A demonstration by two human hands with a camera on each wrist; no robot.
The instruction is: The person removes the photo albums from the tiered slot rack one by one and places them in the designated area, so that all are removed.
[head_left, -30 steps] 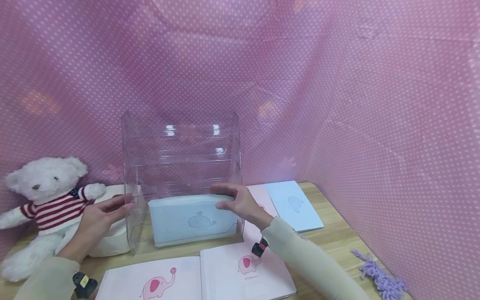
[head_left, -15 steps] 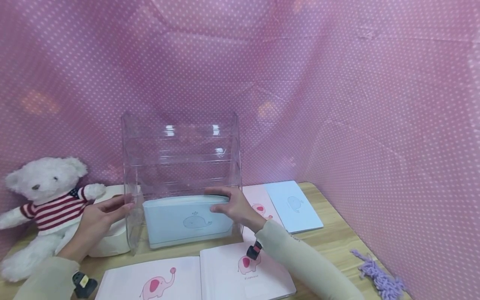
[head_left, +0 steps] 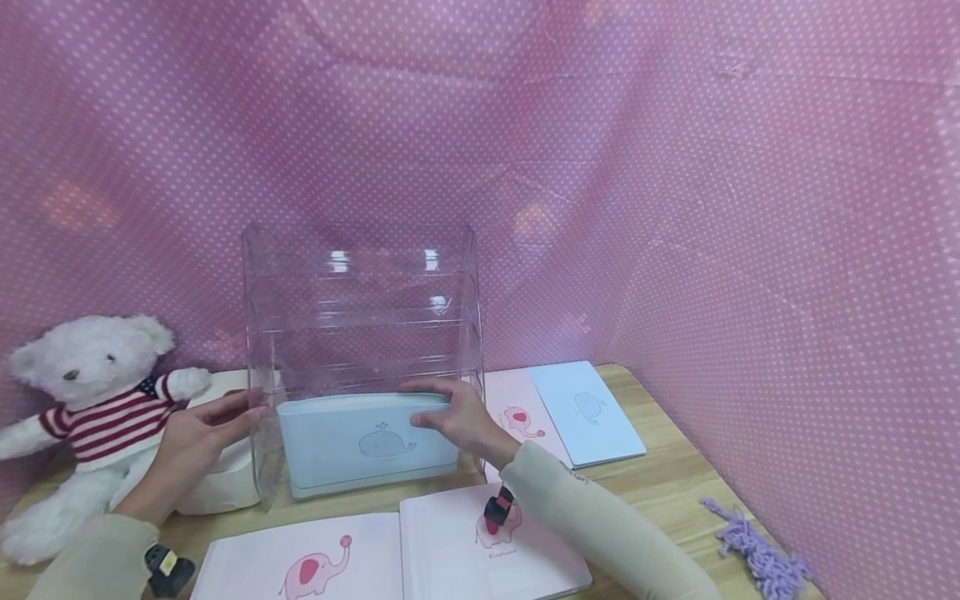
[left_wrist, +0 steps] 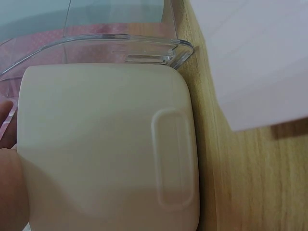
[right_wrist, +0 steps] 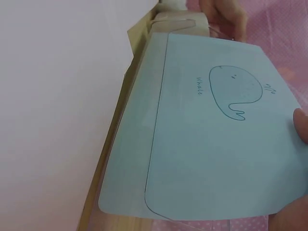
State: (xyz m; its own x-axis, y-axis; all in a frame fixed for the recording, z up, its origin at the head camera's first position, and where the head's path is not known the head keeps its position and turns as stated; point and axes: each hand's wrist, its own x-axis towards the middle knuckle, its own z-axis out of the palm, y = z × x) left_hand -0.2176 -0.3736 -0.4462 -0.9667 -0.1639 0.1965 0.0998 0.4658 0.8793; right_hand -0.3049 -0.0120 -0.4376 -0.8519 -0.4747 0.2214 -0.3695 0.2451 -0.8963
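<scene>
A clear plastic rack (head_left: 363,319) with stepped tiers stands on the wooden table. My left hand (head_left: 197,442) pinches its left side panel between thumb and fingers; the left wrist view catches only part of the thumb (left_wrist: 10,187) at its edge. In the rack's lowest front tier stands a light blue notebook (head_left: 330,446) with a whale drawing, leaning slightly. My right hand (head_left: 465,423) grips its upper right edge, thumb on the front cover and fingers behind. The right wrist view shows the word "Whale" on that blue cover (right_wrist: 192,149).
A white rounded box (left_wrist: 96,130) sits against the rack's left side, beside a white teddy bear (head_left: 97,367). Pink elephant notebooks (head_left: 442,521) lie in front. Behind my right arm are another pink notebook (head_left: 508,387) and blue notebook (head_left: 588,433). Purple yarn (head_left: 765,558) lies far right.
My right hand has shifted left, sliding the blue notebook leftward along the rack's lowest tier. The left hand stays on the side panel.
</scene>
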